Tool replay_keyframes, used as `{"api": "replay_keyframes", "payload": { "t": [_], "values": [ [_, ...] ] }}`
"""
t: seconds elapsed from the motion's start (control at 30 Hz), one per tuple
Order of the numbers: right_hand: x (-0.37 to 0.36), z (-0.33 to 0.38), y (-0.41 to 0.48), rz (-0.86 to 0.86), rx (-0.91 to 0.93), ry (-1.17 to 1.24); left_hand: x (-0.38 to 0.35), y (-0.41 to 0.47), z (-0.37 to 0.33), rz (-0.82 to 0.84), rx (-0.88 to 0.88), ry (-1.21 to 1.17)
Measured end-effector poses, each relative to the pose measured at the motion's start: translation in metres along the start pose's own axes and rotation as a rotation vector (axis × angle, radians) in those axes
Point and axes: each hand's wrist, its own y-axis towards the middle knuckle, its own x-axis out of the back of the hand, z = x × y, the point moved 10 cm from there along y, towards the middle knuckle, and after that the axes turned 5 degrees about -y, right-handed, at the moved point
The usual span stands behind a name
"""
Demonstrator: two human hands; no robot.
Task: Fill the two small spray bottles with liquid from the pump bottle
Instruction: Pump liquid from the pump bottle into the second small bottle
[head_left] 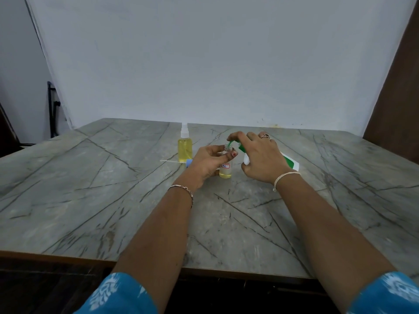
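Observation:
A small clear spray bottle [226, 169] stands uncapped on the table, with yellow liquid in its lower part and a white label. My left hand [209, 160] grips it around the middle. The white and green pump bottle [290, 162] is tilted toward it, its green nozzle [230, 145] over the open neck. My right hand [260, 155] holds the pump bottle, with fingers over the pump head. A second small spray bottle [185, 147], full of yellow liquid and capped with a clear sprayer, stands upright to the left.
A loose sprayer top with a blue collar [188, 163] and thin white tube lies on the grey marble-pattern table [90, 200] beside the full bottle. A white backdrop hangs behind the table. The table's front edge is near my sleeves.

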Motion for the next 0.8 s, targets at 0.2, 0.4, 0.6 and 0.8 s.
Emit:
{"api": "replay_keyframes", "payload": {
  "t": [0.2,0.4,0.6,0.8],
  "values": [
    [-0.0011,-0.0009,-0.0014,0.007,0.007,-0.041,0.0005,-0.0003,0.0002,-0.002,-0.001,0.0],
    [-0.0014,-0.0025,-0.0037,0.009,0.009,-0.053,-0.0022,-0.0032,-0.0008,0.032,0.003,-0.008],
    [0.0014,-0.0002,-0.0014,0.005,-0.014,0.011,-0.0061,-0.0063,-0.002,0.078,0.012,-0.003],
    [0.0011,-0.0001,-0.0027,0.004,-0.004,-0.022,-0.0057,-0.0039,-0.0003,0.084,0.006,-0.006]
  ]
}}
